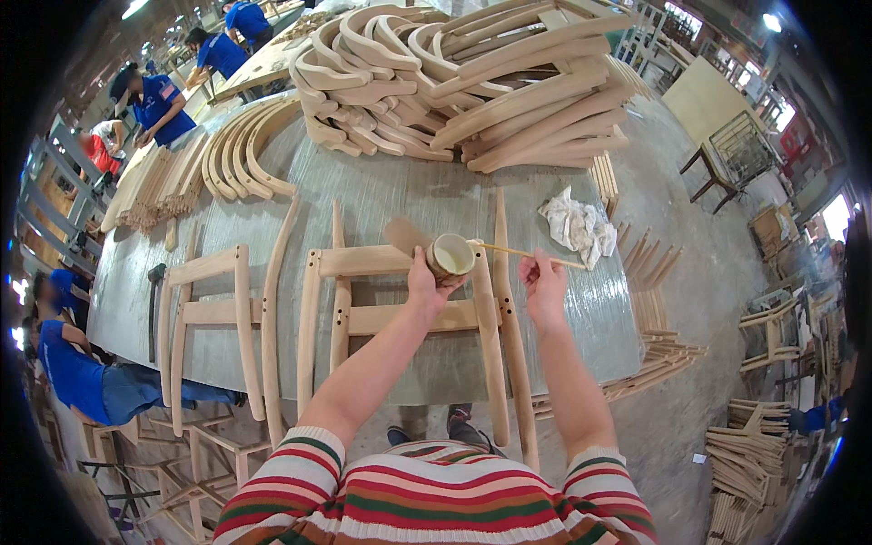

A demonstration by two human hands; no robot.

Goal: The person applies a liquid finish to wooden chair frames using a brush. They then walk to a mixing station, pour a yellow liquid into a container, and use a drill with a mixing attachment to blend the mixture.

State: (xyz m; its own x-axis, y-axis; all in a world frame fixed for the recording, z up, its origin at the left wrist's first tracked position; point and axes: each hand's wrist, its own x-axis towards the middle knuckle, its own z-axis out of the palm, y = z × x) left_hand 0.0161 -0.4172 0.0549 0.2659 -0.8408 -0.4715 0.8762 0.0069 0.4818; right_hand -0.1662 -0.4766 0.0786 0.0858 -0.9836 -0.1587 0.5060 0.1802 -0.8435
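Observation:
My left hand (425,283) is closed around a small cup (452,258) with a pale inside, its open top tilted toward me. Pinched in the fingers of my right hand (543,283) is a thin wooden stick (505,250). Its left end meets the upper end of the right post of a wooden chair frame (363,262), just beside the cup. Two crosspieces join that frame's posts, and dark holes show in the wood. A brownish patch left of the cup is too blurred to make out.
A second wooden frame (211,266) and a hammer (154,309) lie left on the metal-topped table (409,186). Curved wooden parts (363,82) are heaped at the far side. A crumpled white cloth (577,227) lies right. People in blue shirts (159,109) work at the left.

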